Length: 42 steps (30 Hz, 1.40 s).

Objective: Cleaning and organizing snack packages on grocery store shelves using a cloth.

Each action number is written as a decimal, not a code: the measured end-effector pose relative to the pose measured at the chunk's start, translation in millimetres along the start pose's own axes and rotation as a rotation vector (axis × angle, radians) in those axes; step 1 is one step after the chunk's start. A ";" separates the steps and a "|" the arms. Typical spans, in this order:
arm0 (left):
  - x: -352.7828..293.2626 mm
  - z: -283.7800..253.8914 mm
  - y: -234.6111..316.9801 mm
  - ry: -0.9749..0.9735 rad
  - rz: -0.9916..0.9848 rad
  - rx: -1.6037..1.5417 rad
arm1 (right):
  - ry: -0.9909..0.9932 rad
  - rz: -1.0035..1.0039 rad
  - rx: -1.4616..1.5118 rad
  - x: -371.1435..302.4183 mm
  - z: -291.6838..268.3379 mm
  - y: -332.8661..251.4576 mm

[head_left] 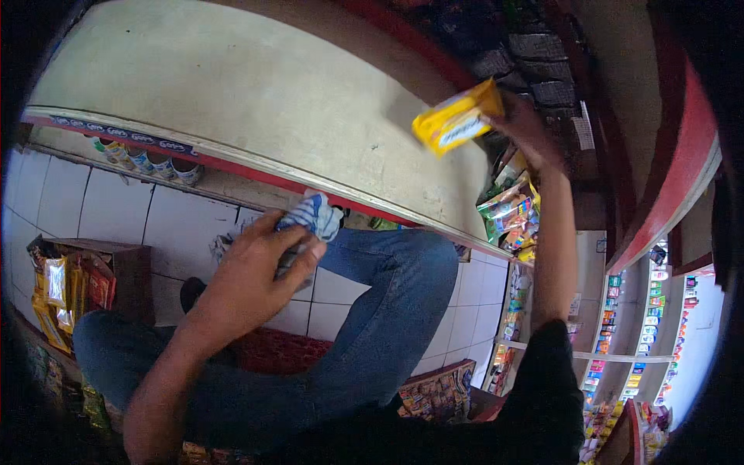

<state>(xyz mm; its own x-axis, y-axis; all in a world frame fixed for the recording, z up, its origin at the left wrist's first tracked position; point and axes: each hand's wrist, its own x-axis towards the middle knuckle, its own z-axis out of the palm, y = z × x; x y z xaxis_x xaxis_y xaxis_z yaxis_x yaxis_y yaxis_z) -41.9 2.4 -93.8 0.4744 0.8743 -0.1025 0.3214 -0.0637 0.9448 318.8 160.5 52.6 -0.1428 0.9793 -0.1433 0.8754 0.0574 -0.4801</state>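
My left hand (252,279) is closed around a crumpled blue-and-white striped cloth (314,217), in front of the shelf's red front edge. Out to the right, my right hand (523,128) grips a yellow packet (459,118) by its right end. The packet is tilted and slightly blurred, above the right part of a pale bare shelf board (256,85). Just below my right wrist, a pile of colourful packets (511,205) sits at the board's right end.
An open cardboard box (132,271) with yellow and red packets stands on the white tiled floor at left. Several cups (159,167) line a lower shelf. Stocked shelves (635,333) rise at right. More packets (438,391) lie beside my bent knee.
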 end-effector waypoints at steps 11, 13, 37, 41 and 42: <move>-2.6 45.8 -17.6 -0.472 -0.065 -0.057 | 0.280 -0.013 -0.355 116.4 -72.8 138.0; -4.5 48.8 -23.1 -0.504 -0.134 -0.010 | 0.301 -0.048 -0.395 131.5 -69.6 150.4; 6.4 62.8 -46.4 -0.512 -0.040 0.005 | 0.484 0.001 -1.035 161.3 -67.5 197.2; 3.7 62.0 -46.8 -0.483 -0.113 0.010 | 0.451 0.009 -0.995 156.1 -53.9 183.3; 3.8 62.8 -50.3 -0.491 -0.109 0.020 | 0.452 0.009 -0.993 154.6 -51.9 179.5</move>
<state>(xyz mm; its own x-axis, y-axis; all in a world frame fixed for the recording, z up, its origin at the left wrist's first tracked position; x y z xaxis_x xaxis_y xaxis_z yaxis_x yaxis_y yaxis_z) -4.8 -21.3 -161.2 0.7649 0.5475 -0.3394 0.4043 0.0022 0.9146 477.8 332.3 -10.8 -0.1293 0.9496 0.2857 0.8870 -0.0180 0.4614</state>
